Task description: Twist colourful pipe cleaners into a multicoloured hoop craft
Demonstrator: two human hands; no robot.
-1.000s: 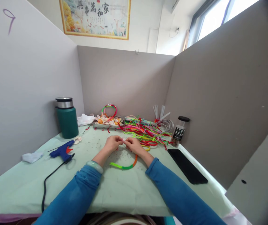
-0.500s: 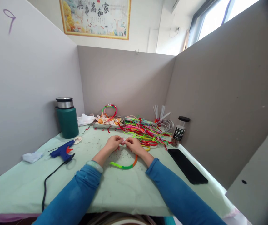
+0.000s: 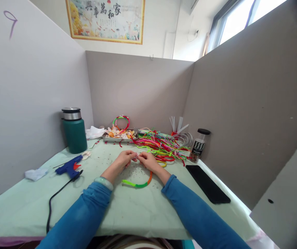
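In front of me my left hand (image 3: 126, 159) and my right hand (image 3: 148, 161) meet fingertip to fingertip. Both are closed in a pinch on a small pale pink piece (image 3: 137, 156), mostly hidden by the fingers; its kind is unclear. Below them a curved band wrapped in fuzzy pipe cleaner (image 3: 138, 185) lies on the table, running from lime through green to orange. Its orange end passes under my right wrist, so I cannot tell whether it joins the pink piece.
Behind my hands lie a heap of coloured pipe cleaners (image 3: 161, 141) and a metal tray (image 3: 119, 140) of small cutouts with a finished-looking hoop (image 3: 129, 123). A blue glue gun (image 3: 69, 167) and green bottle (image 3: 75, 135) stand left; a jar (image 3: 199, 145) and black phone-like slab (image 3: 207, 184) right.
My left hand has shifted and turned slightly at the pinch, its lower fingers curling in. More of the pink piece is covered. The right hand and the band stay nearly still.
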